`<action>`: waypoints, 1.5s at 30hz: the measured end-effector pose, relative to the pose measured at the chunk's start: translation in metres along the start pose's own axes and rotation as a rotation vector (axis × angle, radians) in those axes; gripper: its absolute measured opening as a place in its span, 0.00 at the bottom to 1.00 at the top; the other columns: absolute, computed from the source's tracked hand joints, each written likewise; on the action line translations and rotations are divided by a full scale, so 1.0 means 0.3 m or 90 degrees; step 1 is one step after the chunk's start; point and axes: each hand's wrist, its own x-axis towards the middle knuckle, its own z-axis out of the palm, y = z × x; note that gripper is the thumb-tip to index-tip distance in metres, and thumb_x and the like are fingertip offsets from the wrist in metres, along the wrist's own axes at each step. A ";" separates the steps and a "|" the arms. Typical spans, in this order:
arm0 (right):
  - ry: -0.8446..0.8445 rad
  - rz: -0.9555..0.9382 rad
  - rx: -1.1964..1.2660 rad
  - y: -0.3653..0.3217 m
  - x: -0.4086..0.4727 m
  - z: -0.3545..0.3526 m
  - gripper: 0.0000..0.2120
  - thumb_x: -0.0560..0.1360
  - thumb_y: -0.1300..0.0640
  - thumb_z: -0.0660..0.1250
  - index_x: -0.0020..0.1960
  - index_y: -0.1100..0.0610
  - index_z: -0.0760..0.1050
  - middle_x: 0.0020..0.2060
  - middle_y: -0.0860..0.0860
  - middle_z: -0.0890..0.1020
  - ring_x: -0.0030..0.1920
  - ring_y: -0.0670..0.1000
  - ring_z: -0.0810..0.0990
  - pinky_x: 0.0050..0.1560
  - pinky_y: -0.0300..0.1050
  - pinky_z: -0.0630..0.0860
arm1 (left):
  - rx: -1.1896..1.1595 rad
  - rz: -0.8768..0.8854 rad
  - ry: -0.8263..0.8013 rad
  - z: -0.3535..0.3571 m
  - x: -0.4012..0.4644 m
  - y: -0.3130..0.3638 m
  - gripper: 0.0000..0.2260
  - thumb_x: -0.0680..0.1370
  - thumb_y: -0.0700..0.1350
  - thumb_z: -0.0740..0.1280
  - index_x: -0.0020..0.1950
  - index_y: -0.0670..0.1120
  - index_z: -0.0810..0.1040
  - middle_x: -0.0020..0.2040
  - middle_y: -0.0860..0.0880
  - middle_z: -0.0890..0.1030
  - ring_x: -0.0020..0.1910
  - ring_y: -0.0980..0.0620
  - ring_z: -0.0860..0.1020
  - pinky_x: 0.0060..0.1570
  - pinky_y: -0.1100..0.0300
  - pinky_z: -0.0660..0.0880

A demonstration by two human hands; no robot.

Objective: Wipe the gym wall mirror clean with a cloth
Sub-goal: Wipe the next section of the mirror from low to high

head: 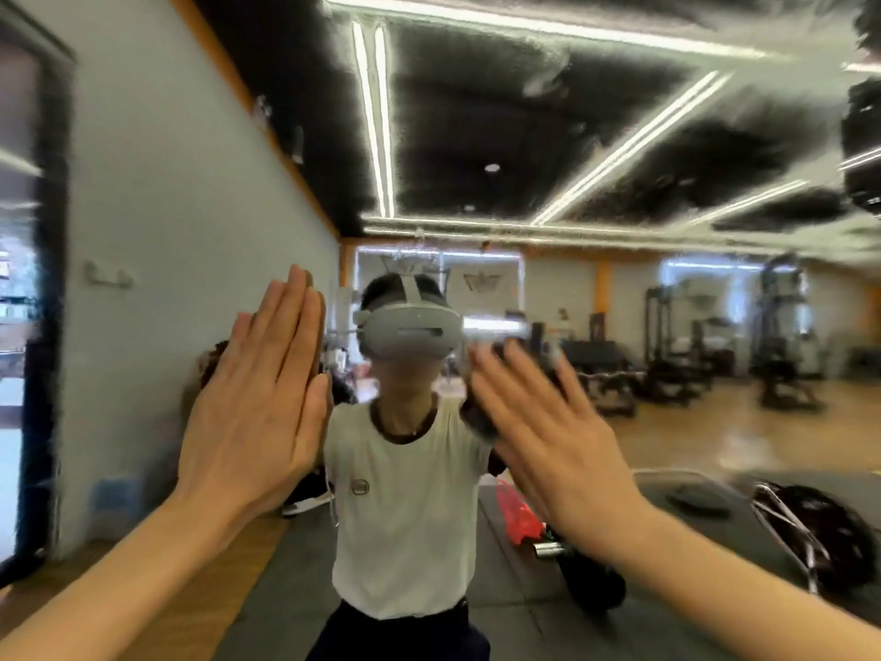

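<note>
Facing the mirror (pixel 619 288) head-on, head view only. Left hand (pixel 252 412) raised at 9 o'clock, fingers straight and together, grip released, nothing held. Right hand (pixel 548 436) at 3 o'clock, blurred, fingers spread, released too. No cloth visible anywhere. Glass judged rigid, slick, fragile: flat-palm pressure, no gripping. Cloth likely soft and light; best bunched under the palm. Reflected headset (pixel 410 333) at centre, gym machines (pixel 677 350) toward 2 o'clock.

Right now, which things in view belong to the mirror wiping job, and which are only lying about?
Belong to the job:
- large gym wall mirror
- left hand, open, fingers straight
- right hand, open, blurred
No cloth is visible.

Just lying about:
- red plastic bag on the floor
- black weight machines
- grey floor mat
</note>
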 end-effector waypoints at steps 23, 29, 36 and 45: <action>0.088 0.167 0.019 -0.086 0.354 0.047 0.25 0.83 0.58 0.58 0.79 0.60 0.60 0.79 0.57 0.62 0.79 0.57 0.57 0.79 0.55 0.46 | -0.007 0.003 -0.021 -0.002 -0.001 0.003 0.29 0.86 0.54 0.40 0.82 0.39 0.50 0.83 0.41 0.50 0.82 0.48 0.46 0.80 0.56 0.40; 0.101 0.296 0.049 -0.185 0.400 0.060 0.27 0.83 0.60 0.61 0.80 0.60 0.59 0.80 0.56 0.60 0.80 0.57 0.54 0.80 0.55 0.45 | -0.058 0.019 -0.020 -0.046 -0.030 -0.054 0.28 0.84 0.48 0.50 0.83 0.43 0.46 0.83 0.45 0.47 0.82 0.53 0.44 0.79 0.59 0.38; 0.026 0.160 0.021 -0.293 0.183 0.051 0.26 0.82 0.56 0.54 0.79 0.60 0.59 0.79 0.56 0.60 0.80 0.54 0.52 0.80 0.52 0.43 | -0.017 -0.038 -0.039 -0.070 -0.129 -0.178 0.30 0.83 0.48 0.50 0.83 0.45 0.43 0.84 0.47 0.43 0.82 0.50 0.45 0.79 0.59 0.38; 0.104 0.291 0.056 -0.328 0.417 0.078 0.28 0.82 0.60 0.59 0.80 0.61 0.57 0.80 0.57 0.57 0.81 0.56 0.52 0.80 0.57 0.46 | -0.022 -0.027 -0.024 -0.057 -0.132 -0.188 0.29 0.84 0.48 0.49 0.83 0.45 0.42 0.83 0.48 0.43 0.82 0.51 0.44 0.79 0.58 0.38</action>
